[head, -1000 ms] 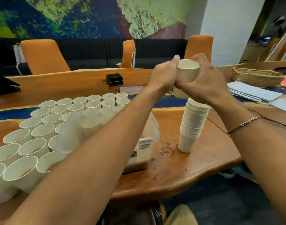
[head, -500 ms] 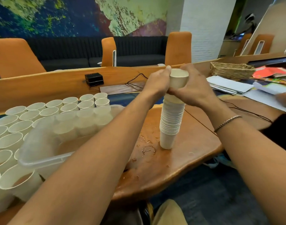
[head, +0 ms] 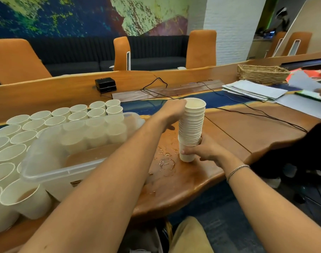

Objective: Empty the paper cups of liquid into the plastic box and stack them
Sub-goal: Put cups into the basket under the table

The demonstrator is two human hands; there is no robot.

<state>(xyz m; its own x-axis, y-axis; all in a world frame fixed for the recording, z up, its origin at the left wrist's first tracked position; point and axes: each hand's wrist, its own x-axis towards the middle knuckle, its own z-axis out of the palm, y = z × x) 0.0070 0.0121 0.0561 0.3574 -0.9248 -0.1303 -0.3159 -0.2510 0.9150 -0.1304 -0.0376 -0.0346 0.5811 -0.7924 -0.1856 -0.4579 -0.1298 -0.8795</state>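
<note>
1. The stack of paper cups (head: 191, 128) stands upright on the wooden table (head: 229, 136), at 3 o'clock of the plastic box (head: 61, 169).
2. The right hand (head: 207, 152) curls round the stack's lowest cups.
3. The left hand (head: 172, 112) touches the top cups on their 9 o'clock side; whether it grips them cannot be told.
4. From 9 to 12 o'clock of the box crowd loose cups (head: 10, 154).

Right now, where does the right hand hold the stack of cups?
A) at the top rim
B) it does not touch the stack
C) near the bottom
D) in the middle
C: the right hand grips the stack of cups round its lowest cups, just above the table, while the left hand is up by the top cup.
</note>
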